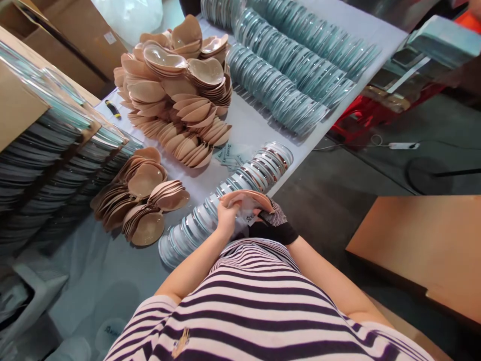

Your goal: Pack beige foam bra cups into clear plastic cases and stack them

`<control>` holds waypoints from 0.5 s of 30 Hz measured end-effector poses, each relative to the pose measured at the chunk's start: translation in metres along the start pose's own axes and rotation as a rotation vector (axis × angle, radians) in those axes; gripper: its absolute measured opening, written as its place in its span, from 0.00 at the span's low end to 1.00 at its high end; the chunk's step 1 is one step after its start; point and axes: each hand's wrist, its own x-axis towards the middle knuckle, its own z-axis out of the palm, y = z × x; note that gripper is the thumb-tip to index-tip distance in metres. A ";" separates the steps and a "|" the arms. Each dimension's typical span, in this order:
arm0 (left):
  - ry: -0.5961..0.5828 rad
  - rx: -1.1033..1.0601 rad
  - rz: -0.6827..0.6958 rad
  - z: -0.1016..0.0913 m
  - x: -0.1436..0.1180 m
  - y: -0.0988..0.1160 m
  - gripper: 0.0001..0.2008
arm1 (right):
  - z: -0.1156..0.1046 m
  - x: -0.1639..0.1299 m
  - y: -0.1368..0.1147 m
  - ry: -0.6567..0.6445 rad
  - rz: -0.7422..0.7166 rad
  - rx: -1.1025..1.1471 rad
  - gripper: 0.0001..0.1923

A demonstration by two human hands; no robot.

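Observation:
Both hands hold one beige cup-shaped pad [251,199] with a small printed card against it, close to my chest. My left hand [226,216] is bare and pinches the pad's left edge. My right hand [271,220], in a black mesh glove, supports the pad from below on the right. Just beyond the hands a row of clear plastic cup-shaped shells [240,183] lies overlapped along the table's near edge.
Piles of beige pads lie at the left [141,203] and centre back [176,90]. Long rows of teal-tinted shells [293,75] cover the table's far side. Packed cartons [45,150] stand at left. A brown board [421,245] and a power strip [404,146] are on the floor at right.

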 end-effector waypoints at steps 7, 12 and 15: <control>-0.136 0.001 -0.033 0.013 -0.001 -0.011 0.15 | -0.001 -0.014 0.030 0.200 0.055 -0.104 0.19; -0.358 0.519 0.398 0.002 0.050 0.008 0.08 | -0.028 -0.016 0.038 0.535 0.091 -0.143 0.20; -0.560 0.851 0.547 0.003 0.079 0.012 0.04 | -0.034 -0.013 0.041 0.618 0.028 -0.234 0.20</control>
